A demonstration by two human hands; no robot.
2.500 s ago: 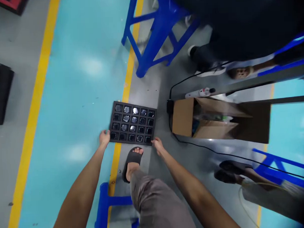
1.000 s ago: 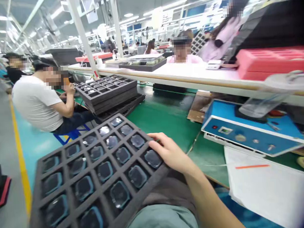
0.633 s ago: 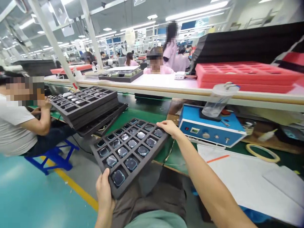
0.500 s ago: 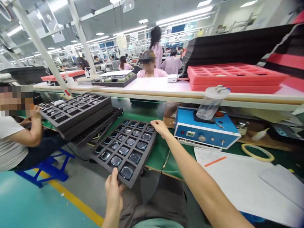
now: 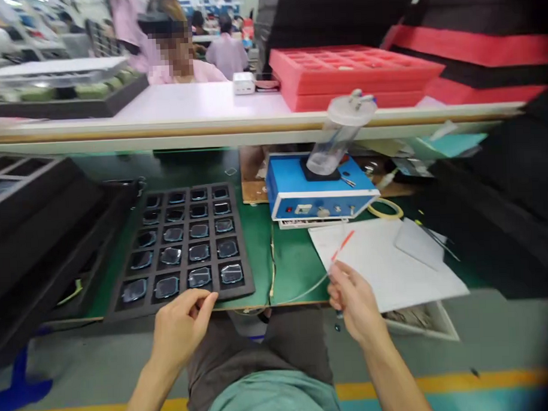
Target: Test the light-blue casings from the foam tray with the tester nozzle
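The left hand [image 5: 179,328] had its thumb and forefinger pressed together at the near right corner of the dark tray [image 5: 241,289], though I couldn't tell whether they pinched its rim, while the right hand [image 5: 356,301] pinched an orange-tipped stick [image 5: 344,245] beside a thin clear tube [image 5: 306,294]. The tray lay flat on the green bench [image 5: 293,253], ahead and to the left, its long side running away from the person and the left hand much the nearer. Beyond the right hand were a white sheet [image 5: 384,273] and a blue box [image 5: 325,203].
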